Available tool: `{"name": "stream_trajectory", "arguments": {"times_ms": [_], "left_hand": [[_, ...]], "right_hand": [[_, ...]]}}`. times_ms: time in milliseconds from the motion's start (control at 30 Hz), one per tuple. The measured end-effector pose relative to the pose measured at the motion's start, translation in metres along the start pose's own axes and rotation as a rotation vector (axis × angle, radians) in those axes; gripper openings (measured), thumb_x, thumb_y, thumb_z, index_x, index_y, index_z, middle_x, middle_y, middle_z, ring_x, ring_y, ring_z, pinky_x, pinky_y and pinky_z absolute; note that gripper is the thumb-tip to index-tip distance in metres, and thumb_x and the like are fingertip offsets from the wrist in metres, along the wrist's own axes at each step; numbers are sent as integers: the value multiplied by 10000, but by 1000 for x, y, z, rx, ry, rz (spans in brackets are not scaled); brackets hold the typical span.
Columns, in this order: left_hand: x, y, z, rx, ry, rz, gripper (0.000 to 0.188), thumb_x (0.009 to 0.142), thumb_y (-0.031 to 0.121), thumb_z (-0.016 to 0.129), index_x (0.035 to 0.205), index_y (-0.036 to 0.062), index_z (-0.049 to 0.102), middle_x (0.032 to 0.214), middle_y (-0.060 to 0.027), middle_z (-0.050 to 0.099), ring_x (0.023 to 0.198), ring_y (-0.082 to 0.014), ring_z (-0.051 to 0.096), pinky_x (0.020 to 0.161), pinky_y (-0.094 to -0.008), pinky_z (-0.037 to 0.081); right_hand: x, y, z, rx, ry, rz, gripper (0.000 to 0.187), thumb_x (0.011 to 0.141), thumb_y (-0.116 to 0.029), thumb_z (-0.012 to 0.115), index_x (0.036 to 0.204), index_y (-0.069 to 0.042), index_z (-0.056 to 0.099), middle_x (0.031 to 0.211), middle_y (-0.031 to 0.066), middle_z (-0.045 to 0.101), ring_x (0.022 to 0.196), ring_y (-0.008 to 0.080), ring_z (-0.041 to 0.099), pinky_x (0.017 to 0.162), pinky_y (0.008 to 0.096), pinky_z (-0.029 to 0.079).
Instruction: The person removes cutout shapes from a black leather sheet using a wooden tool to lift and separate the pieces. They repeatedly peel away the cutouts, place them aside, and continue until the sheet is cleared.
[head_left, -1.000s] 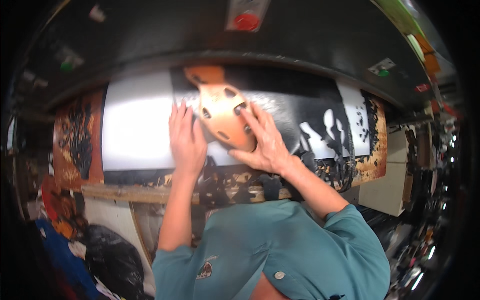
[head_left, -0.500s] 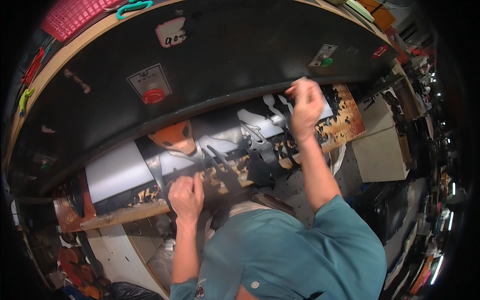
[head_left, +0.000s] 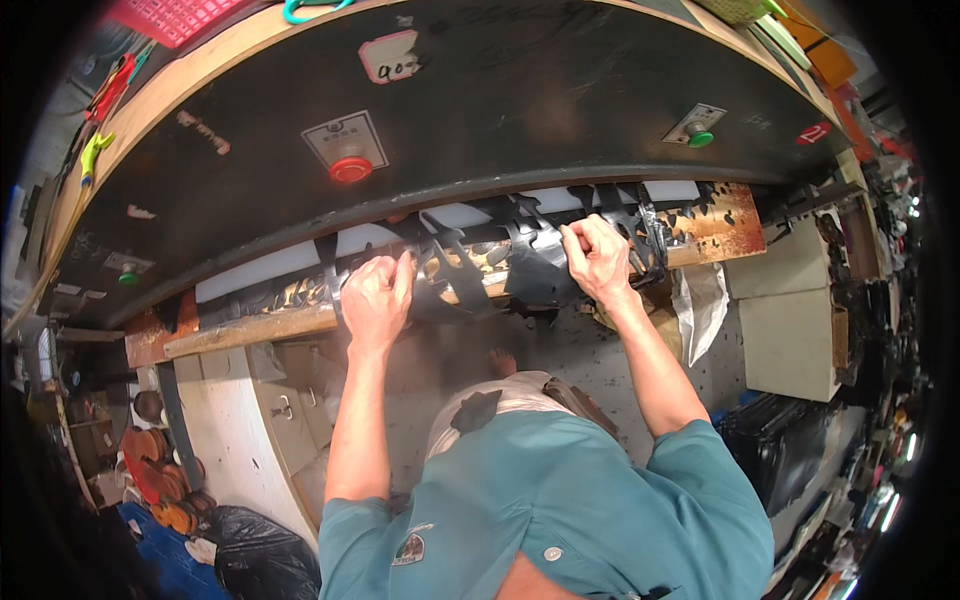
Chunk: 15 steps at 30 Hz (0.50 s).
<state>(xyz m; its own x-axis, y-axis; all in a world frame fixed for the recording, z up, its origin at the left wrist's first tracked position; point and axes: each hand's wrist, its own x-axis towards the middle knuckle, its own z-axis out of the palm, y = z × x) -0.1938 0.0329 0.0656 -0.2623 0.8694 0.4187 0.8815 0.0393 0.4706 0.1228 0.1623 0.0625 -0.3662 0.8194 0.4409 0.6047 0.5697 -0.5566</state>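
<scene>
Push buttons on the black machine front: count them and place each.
3: a red button above the left hand, a green button above and right of the right hand, a second green button at far left.

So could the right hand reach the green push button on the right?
Probably yes: nothing visible blocks the right hand from the green push button, though it seems to be pinching black sheeting.

Markings on dark machine panel, plus shirt emblem.
Pink-edged white sticker, handwritten number, upper middle; pale printed plate behind red button; second plate at right green button, print too small; red number tag far right; emblem on teal shirt chest, lettering unclear.
</scene>
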Motion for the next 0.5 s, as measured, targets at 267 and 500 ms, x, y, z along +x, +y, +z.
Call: {"name": "stream_trajectory", "arguments": {"times_ms": [267,500], "left_hand": [[-9,6,-11,69,-63,-57,354,954,237,756,702,30,617,729,-145,664,719,-361,667,686,-470,532],[-16,12,-8,35,-47,-72,323,968,245,741,746,25,659,773,-143,694,770,-358,685,734,-465,543]], "right_hand": [[-8,-1,9,-21,-95,25,163,918,-137,769,806,-35,709,752,121,676,740,318,675,689,433,535],[-13,5,4,-31,-132,25,199,946,-178,757,847,-7,732,760,139,695,687,311,685,642,395,524]]}}
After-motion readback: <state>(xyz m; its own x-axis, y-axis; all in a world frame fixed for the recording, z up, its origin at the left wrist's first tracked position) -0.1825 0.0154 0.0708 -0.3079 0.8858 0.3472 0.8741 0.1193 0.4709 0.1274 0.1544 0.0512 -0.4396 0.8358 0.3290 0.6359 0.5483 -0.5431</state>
